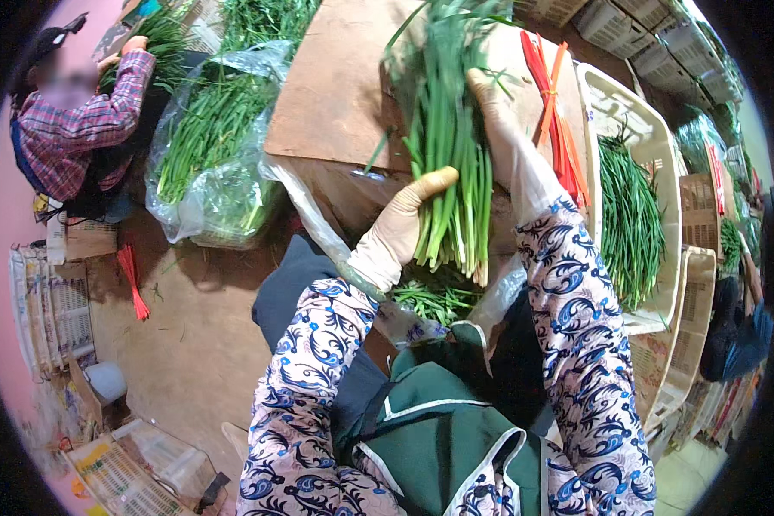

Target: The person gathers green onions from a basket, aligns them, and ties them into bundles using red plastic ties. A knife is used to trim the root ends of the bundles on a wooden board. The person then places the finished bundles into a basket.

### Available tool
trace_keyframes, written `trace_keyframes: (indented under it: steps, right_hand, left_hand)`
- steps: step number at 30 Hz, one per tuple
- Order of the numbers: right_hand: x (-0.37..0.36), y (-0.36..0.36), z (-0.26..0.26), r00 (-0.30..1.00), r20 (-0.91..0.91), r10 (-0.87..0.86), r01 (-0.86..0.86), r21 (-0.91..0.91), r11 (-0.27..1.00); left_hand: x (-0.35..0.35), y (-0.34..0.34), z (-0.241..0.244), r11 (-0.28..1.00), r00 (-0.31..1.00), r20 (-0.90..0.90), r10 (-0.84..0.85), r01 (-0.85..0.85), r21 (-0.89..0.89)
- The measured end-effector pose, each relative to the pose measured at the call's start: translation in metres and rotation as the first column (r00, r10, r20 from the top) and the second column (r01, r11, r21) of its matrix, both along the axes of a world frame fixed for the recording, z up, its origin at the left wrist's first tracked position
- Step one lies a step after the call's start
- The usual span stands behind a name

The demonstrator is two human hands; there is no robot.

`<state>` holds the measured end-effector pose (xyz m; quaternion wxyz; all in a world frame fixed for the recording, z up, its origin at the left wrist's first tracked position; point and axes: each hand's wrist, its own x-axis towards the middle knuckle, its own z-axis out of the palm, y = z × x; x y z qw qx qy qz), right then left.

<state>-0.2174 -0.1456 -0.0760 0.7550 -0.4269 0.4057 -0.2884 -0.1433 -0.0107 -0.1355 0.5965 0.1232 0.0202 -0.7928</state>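
Observation:
My left hand (pixel 419 203), in a pale glove, is closed round the lower stems of a bunch of long green leafy stalks (pixel 451 142), probably garlic chives. The cut pale ends point down towards my lap, and the blurred leaf tips lie over a brown board (pixel 335 84). My right hand (pixel 490 103), gloved too, lies along the bunch's right side; whether its fingers grip the leaves is hidden. Red and orange ties (pixel 558 129) rest on the board's right side. Below the stem ends, an open plastic bag holds loose green leaves (pixel 435 302).
Right of the board stands a cream plastic crate (pixel 674 193) with more greens. A clear plastic bag of greens (pixel 213 148) lies at the left, near a co-worker in a checked shirt (pixel 84 135). Red ties (pixel 132 280) lie on the floor. Another person's arm shows far right.

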Motion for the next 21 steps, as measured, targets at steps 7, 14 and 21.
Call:
trace_keyframes:
  steps: [7,14,21]
  right_hand:
    - [-0.072,0.056,-0.024,0.993,-0.063,0.102,-0.096,0.096,0.991]
    - [-0.124,0.101,-0.023,0.956,-0.163,0.244,-0.231,0.093,0.968]
    - [-0.133,0.092,-0.028,0.979,-0.065,0.196,-0.182,0.171,0.968]
  left_hand:
    - [-0.022,0.007,-0.022,0.994,0.992,-0.072,0.104,-0.106,-0.021]
    - [-0.033,0.005,-0.036,0.991,0.992,0.007,0.124,-0.124,-0.049]
    - [-0.032,0.009,-0.036,0.996,0.991,-0.103,0.086,-0.083,0.028]
